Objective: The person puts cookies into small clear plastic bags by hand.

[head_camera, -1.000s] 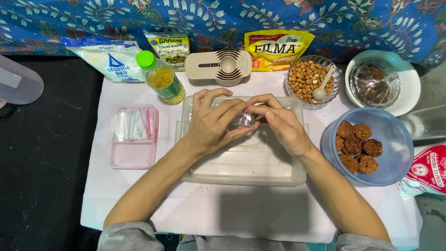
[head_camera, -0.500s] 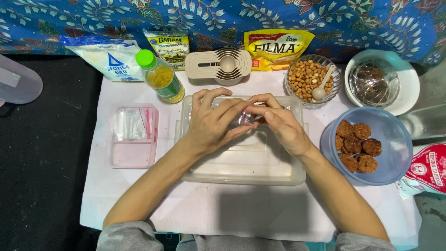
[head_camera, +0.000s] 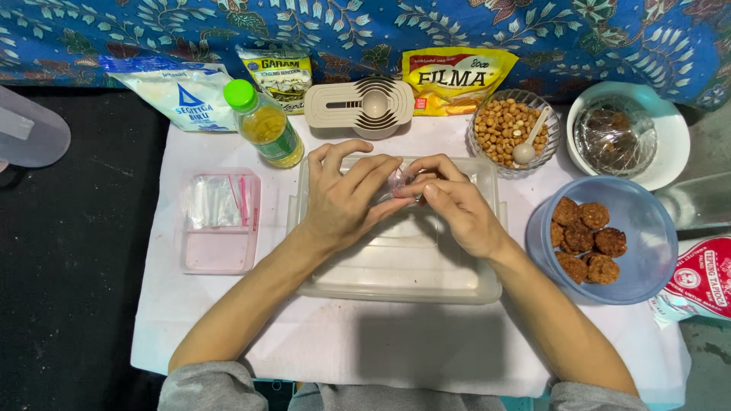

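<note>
My left hand (head_camera: pixel 346 194) and my right hand (head_camera: pixel 457 209) meet over a clear rectangular plastic container (head_camera: pixel 396 262) on the white cloth. Between their fingertips they pinch a small clear plastic bag (head_camera: pixel 400 183) with something reddish inside. Most of the bag is hidden by my fingers. The container's floor below my hands shows nothing in it.
A blue bowl (head_camera: pixel 643 255) of brown round fritters sits at right. A glass bowl of peanuts (head_camera: pixel 506 129) with a spoon, a covered white bowl (head_camera: pixel 617 137), an oil bottle (head_camera: pixel 266 125), measuring cups (head_camera: pixel 362 106), several food packets and a pink tray of bags (head_camera: pixel 217 221) surround the container.
Both hands stay together over the container, with only slight finger movement around the small bag.
</note>
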